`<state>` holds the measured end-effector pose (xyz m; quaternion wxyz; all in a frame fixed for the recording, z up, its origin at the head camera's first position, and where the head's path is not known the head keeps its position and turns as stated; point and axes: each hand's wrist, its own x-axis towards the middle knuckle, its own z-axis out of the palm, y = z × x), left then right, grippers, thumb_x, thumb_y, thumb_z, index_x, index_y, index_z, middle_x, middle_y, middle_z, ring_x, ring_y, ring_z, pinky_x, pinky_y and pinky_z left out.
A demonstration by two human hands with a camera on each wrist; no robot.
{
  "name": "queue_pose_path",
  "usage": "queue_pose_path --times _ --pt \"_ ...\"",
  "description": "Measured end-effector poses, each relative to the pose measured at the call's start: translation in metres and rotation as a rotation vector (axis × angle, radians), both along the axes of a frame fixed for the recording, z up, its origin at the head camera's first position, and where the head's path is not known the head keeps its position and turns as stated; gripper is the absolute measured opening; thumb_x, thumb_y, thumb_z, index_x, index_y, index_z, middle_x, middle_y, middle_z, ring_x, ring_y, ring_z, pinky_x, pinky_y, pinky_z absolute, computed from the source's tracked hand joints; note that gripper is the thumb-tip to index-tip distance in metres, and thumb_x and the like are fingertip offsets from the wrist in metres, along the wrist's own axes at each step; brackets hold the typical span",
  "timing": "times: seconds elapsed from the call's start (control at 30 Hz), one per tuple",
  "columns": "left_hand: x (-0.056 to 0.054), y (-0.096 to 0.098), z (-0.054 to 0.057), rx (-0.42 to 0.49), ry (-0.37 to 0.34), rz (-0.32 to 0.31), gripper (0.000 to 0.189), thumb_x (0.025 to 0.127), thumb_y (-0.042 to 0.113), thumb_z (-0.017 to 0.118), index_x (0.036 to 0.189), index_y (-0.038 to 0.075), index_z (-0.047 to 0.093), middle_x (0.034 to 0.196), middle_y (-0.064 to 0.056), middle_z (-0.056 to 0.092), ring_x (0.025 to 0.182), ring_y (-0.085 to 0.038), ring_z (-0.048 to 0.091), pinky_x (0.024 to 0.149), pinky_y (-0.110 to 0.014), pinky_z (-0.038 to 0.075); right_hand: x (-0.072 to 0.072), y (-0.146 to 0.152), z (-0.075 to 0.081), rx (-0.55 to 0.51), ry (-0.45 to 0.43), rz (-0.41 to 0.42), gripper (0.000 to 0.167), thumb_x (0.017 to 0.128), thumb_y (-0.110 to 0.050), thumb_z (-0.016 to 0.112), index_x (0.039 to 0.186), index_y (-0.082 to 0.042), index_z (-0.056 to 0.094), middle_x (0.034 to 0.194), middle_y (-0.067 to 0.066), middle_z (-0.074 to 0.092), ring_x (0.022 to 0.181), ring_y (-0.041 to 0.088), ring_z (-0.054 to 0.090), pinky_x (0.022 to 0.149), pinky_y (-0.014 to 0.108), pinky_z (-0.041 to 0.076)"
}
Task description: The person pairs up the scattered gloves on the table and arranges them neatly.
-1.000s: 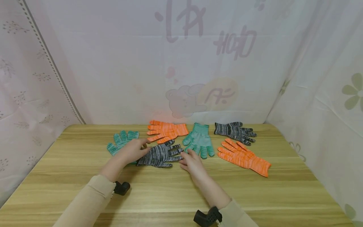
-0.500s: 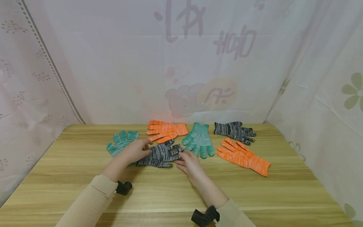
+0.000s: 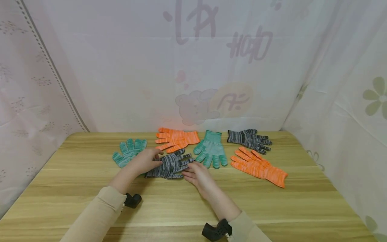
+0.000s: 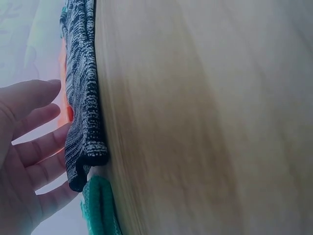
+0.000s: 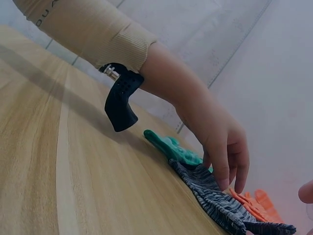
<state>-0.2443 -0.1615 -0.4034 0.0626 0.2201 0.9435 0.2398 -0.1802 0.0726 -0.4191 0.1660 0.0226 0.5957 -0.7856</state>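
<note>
A black-and-grey knit glove (image 3: 171, 166) lies flat on the table, its fingers pointing right. Over its cuff end, my left hand (image 3: 146, 161) has its fingers loosely bent, reaching down to the knit. In the left wrist view those fingers (image 4: 45, 149) are spread beside the glove's edge, not closed round it. My right hand (image 3: 199, 176) is at the glove's fingertips, its own fingers extended and reaching them; only a fingertip (image 5: 306, 192) shows in the right wrist view. A green glove (image 3: 130, 153) lies partly hidden behind my left hand and under the grey cuff.
Behind lie an orange glove (image 3: 178, 138), a second green glove (image 3: 211, 149) and another black-and-grey glove (image 3: 248, 139). A second orange glove (image 3: 258, 164) is to the right. The wooden table (image 3: 169, 215) ends at a printed cloth backdrop (image 3: 127, 84).
My right hand has shifted slightly left, further over the grey glove's fingertips. My left hand has barely moved, and the gloves keep their places.
</note>
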Motion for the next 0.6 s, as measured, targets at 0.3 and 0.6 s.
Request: queue_pose_path --times 0.3,0.6 --pt "-0.0006 0.0043 -0.0023 -0.018 -0.017 0.018 0.042 0.089 0.026 0.070 0.125 0.004 0.061 0.102 -0.007 0.063 0.092 -0.024 0.060 0.077 -0.042 0.050 0.0006 -0.0034 -0.0026 -0.057 -0.018 0.024 0.051 0.100 -0.011 0.039 0.138 0.016 0.019 0.132 0.040 0.035 0.122 0.045 0.045 0.102 0.048 0.037" --pt "0.0014 0.0064 -0.0028 -0.065 -0.005 0.010 0.045 0.087 0.026 0.073 0.123 0.003 0.061 0.104 -0.010 0.062 0.094 -0.025 0.060 0.077 -0.042 0.050 0.0008 -0.0020 -0.0038 -0.072 -0.028 0.045 0.046 0.101 -0.013 0.037 0.135 0.015 0.024 0.134 0.040 0.033 0.123 0.045 0.043 0.102 0.048 0.038"
